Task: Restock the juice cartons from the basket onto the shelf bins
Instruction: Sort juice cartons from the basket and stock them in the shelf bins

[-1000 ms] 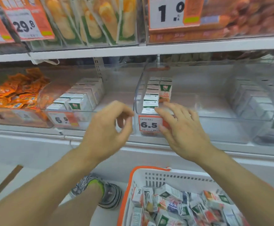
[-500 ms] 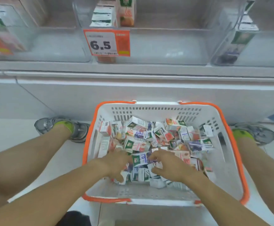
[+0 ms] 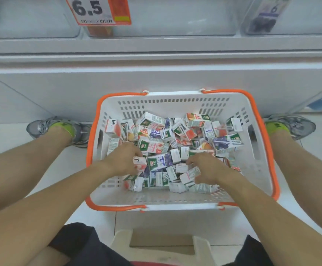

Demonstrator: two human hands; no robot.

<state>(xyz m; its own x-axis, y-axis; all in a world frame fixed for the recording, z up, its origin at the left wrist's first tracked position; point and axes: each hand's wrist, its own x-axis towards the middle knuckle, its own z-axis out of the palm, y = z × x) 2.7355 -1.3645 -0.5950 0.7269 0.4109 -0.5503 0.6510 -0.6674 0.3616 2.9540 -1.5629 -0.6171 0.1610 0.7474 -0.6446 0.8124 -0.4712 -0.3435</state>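
A white basket with an orange rim [image 3: 267,150] stands on the floor between my feet, filled with several small juice cartons [image 3: 175,135] lying jumbled. My left hand [image 3: 124,160] is down among them and grips a white carton with red fruit print [image 3: 139,164]. My right hand [image 3: 208,167] is also in the pile, its fingers curled around a small white carton [image 3: 189,174]. Clear shelf bins [image 3: 175,20] run along the top edge, one bearing a 6.5 price tag [image 3: 96,10].
A white shelf base [image 3: 156,73] rises just behind the basket. My two shoes, the left [image 3: 60,129] and the right [image 3: 290,125], flank the basket. A low stool [image 3: 162,244] is under me. A purple carton [image 3: 265,16] stands in the right bin.
One second ago both hands were up at the shelf bin. The view dropped to the basket, both hands went into the cartons, and each now closes on a carton.
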